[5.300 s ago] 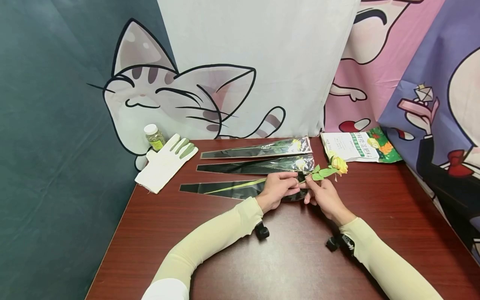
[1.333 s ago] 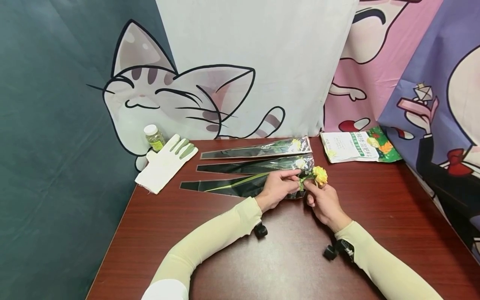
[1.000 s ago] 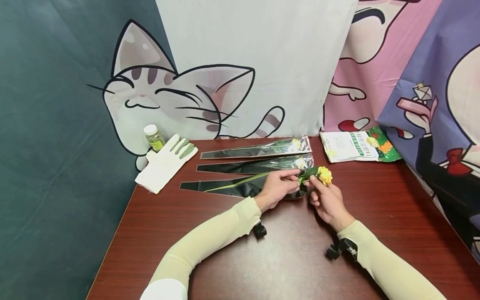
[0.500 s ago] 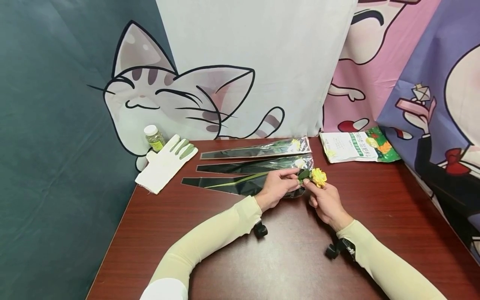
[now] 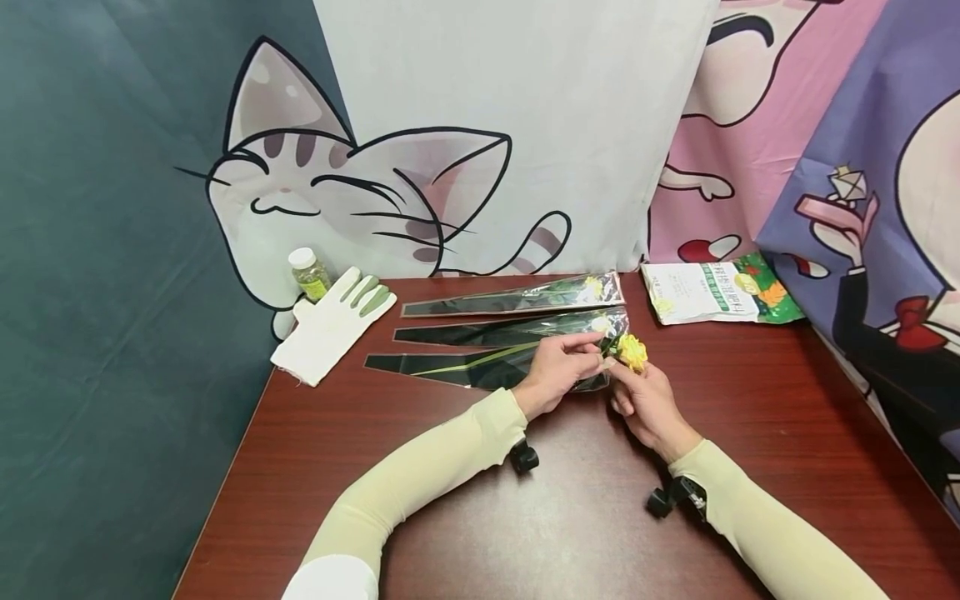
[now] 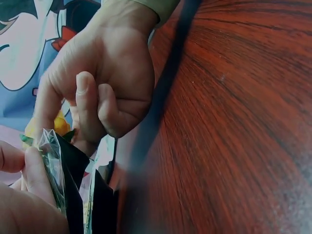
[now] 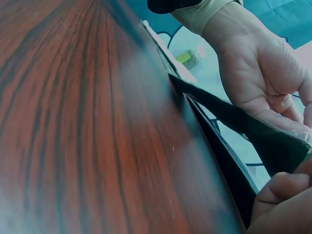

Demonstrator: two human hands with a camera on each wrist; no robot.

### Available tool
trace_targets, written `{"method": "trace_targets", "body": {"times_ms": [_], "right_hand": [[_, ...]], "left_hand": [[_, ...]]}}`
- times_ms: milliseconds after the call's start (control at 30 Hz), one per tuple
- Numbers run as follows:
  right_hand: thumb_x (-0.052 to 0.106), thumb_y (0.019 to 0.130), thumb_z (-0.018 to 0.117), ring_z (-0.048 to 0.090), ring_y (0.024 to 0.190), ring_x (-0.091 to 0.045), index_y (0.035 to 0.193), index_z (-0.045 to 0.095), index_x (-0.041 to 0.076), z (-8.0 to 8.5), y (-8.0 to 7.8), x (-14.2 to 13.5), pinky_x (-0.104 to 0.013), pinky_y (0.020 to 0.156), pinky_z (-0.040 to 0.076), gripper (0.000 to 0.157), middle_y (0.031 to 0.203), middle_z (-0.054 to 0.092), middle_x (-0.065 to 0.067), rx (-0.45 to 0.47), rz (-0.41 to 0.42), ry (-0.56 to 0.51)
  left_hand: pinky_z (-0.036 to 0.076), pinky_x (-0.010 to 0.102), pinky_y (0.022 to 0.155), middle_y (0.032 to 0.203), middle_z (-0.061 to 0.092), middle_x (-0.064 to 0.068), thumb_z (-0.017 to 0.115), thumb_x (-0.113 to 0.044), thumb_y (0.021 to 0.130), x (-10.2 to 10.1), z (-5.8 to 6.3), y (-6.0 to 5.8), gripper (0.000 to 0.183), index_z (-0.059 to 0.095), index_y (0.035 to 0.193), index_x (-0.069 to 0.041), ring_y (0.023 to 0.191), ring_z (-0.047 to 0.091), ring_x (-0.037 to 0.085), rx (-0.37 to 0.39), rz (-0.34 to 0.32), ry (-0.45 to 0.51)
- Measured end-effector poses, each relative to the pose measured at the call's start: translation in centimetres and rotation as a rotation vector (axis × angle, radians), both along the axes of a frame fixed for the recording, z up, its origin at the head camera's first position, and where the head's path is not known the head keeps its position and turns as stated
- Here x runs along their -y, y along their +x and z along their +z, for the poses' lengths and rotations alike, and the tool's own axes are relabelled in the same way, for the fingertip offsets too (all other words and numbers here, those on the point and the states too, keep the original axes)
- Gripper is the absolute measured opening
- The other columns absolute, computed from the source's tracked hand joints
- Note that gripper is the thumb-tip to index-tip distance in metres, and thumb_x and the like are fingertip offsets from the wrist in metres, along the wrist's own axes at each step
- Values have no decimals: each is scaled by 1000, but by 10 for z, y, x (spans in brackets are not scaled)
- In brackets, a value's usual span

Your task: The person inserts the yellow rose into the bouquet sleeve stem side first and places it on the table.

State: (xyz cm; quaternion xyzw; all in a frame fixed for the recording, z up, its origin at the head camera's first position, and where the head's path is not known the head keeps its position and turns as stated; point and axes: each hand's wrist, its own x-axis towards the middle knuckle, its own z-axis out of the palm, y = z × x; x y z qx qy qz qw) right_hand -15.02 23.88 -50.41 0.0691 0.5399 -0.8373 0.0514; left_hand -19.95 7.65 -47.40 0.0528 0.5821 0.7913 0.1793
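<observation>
A yellow artificial rose (image 5: 632, 352) stands at the mouth of a black-backed clear flower sleeve (image 5: 442, 368); its green stem runs inside the sleeve. My left hand (image 5: 558, 372) pinches the sleeve's mouth, index finger stretched along the top. My right hand (image 5: 651, 404) pinches the rose just below its bloom, close to the left fingertips; the exact contact is hidden. In the left wrist view, clear film (image 6: 52, 156) rises between the left fingers, and the right hand (image 6: 109, 78) has its outer fingers curled. In the right wrist view, the sleeve (image 7: 273, 141) slants up off the table.
Two sleeved flowers, an upper one (image 5: 517, 297) and a lower one (image 5: 510, 327), lie behind. At back left are a white glove (image 5: 326, 333) and a lidded bottle (image 5: 309, 275). A white-green packet (image 5: 712, 293) lies at back right of the wooden table (image 5: 570, 517).
The rose has moved left and slightly down to the sleeve's mouth; its leaves, outside earlier, are now mostly at or within the opening. My right hand shifted left with it; my left stayed nearly still.
</observation>
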Motion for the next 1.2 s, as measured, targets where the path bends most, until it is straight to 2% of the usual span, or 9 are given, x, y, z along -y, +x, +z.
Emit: {"method": "trace_targets", "body": {"times_ms": [100,167,233,333,500,633,800,1000,1200], "right_hand": [[16,111,55,43,38,-5,111,65,15,1,4,-5,-22,43,33,10,75,77,5,-79,60,-62],[18,114,48,47,40,-6,120,62,15,1,6,-9,-22,44,35,15,96,83,2,-125,111,-95],[22,116,41,50,42,-7,124,61,14,1,7,-13,-22,44,38,22,103,83,0,-156,145,-109],[24,117,38,53,44,-7,122,63,13,1,9,-17,-22,46,43,27,103,82,0,-161,146,-108],[21,115,45,52,44,-8,113,66,14,1,9,-18,-22,46,43,22,96,81,2,-123,84,-77],[18,114,47,52,43,-8,110,66,14,0,9,-18,-22,46,44,20,91,78,3,-109,68,-70],[16,113,48,53,43,-8,107,66,15,-1,9,-16,-22,46,45,20,83,72,6,-103,62,-56],[16,113,49,52,43,-8,107,65,16,3,9,-14,-22,48,42,17,84,73,6,-93,69,-68],[14,113,49,49,42,-7,110,62,15,1,8,-14,-21,48,40,13,82,70,6,-73,80,-44]], "left_hand": [[62,17,72,87,72,-2,66,10,86,1,-2,-1,43,78,125,-4,74,69,6,-1,-2,-8],[62,18,72,87,72,-2,66,10,86,2,-4,-2,43,78,125,-4,74,69,6,1,-4,-11],[63,19,74,88,72,-1,66,10,86,2,-5,-3,44,77,127,-3,75,70,6,5,-7,-9],[64,21,77,90,72,-1,66,11,87,3,-7,-3,44,75,129,-1,77,71,6,9,-11,0],[65,23,80,90,72,0,67,11,87,2,-8,-3,43,76,128,0,78,71,7,23,-3,19],[65,23,80,89,71,0,66,11,87,0,-8,-3,43,76,128,1,78,71,7,25,2,20],[66,24,81,88,71,0,65,12,87,-1,-7,-2,44,74,129,3,78,71,7,23,8,21],[66,26,80,88,71,2,66,13,86,-2,-5,-2,43,76,127,2,77,72,8,28,25,32],[66,27,82,89,71,2,66,13,88,-2,-2,0,43,73,129,5,78,73,9,35,13,44]]}}
